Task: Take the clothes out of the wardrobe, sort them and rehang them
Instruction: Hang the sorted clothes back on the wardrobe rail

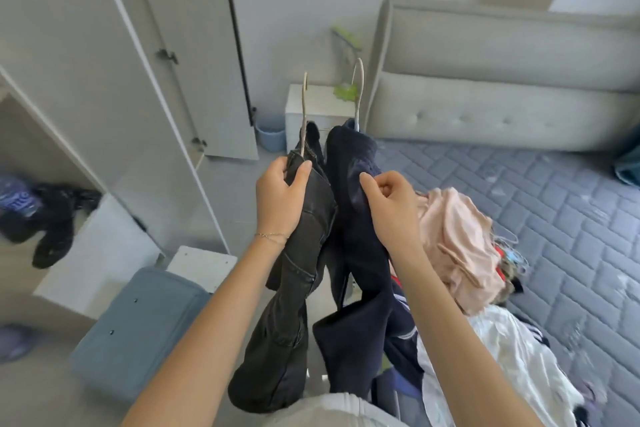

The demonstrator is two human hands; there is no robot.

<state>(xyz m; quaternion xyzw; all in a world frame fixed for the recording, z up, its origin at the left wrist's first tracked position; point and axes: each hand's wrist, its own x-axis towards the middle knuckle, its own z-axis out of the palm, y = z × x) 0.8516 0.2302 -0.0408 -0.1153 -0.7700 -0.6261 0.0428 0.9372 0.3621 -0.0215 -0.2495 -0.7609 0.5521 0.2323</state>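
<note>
My left hand [280, 198] grips a pair of dark grey jeans [287, 305] at the waistband, together with its pale hanger [304, 107] whose hook points up. Beside it, my right hand [388, 208] pinches the upper part of a navy garment [356, 253] that hangs from a second pale hanger [358, 90]. Both garments dangle in front of me, close together. A pile of clothes lies on the bed at the right, with a pink garment [460, 246] on top and a white one [509, 357] nearer me. The open wardrobe [114, 87] stands at the left.
A wardrobe door [207, 55] stands open ahead. Dark clothes [52, 222] lie on a wardrobe shelf at the left. A blue-grey stool [138, 329] is at my lower left, a white nightstand [318, 107] and a blue bin [270, 139] ahead. The quilted mattress [554, 211] and headboard [502, 80] fill the right.
</note>
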